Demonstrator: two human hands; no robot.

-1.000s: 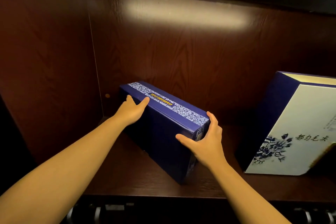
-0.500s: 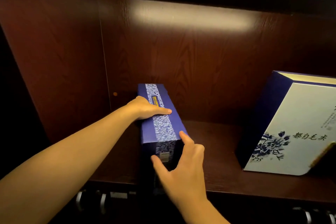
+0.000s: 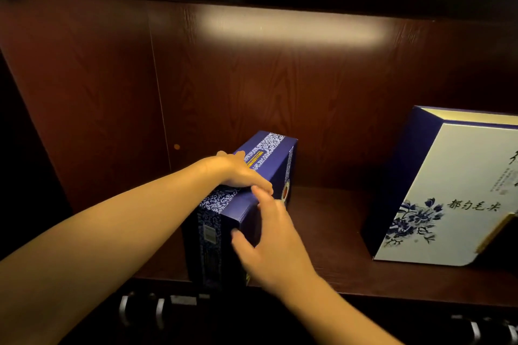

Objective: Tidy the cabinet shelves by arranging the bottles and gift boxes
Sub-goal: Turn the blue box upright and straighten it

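Observation:
A long dark blue gift box [image 3: 276, 159] with a blue-and-white patterned band stands on edge on the dark wooden shelf [image 3: 330, 255], its near end at the shelf's front edge. My left hand [image 3: 238, 172] lies flat across the top of the blue box, fingers curled over its right edge. My right hand [image 3: 273, 244] presses against the box's near right corner, thumb on the front face, fingers spread and blurred. A larger white gift box [image 3: 459, 193] with blue flowers and dark blue sides stands at the right, apart from both hands.
The cabinet's left side wall [image 3: 84, 98] and wooden back panel [image 3: 280, 87] close in the shelf. Metal handles [image 3: 140, 311] show below the shelf's front edge, with more at the lower right. A bare stretch of shelf separates the two boxes.
The blue box has swung from lying diagonally to pointing front to back and shifted rightward. My right hand moved from its end to its near right corner; my left hand stays on top.

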